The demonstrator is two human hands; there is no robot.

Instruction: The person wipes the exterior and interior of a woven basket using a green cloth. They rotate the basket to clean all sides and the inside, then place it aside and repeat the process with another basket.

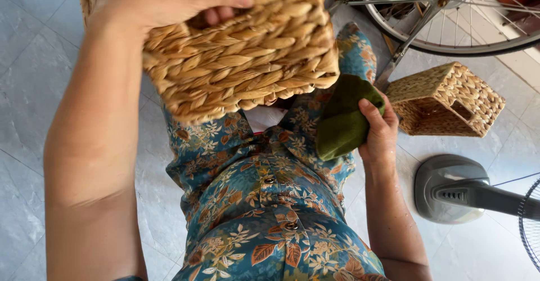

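Nearest: left forearm, filling the left side, running up to left hand at top. Clamped on rim of woven basket, thumb across the outside, fingertips curled inside the opening. Basket held up close to the camera, top centre, tilted, straw-coloured braided weave, bottom edge hanging over the lap.

Right hand right of centre, closed around a folded green cloth; thumb on top of the fold. Cloth touching basket's lower right corner, tucked just under it.

Below both: blue floral shirt with buttons, orange and cream leaf print.

Far right on grey tiled floor: second woven basket, smaller, lying on its side, handle cut-out showing, well apart from the hands. Bicycle wheel behind it, kickstand down next to it. Near right: grey fan base, edge of fan grille at frame edge.
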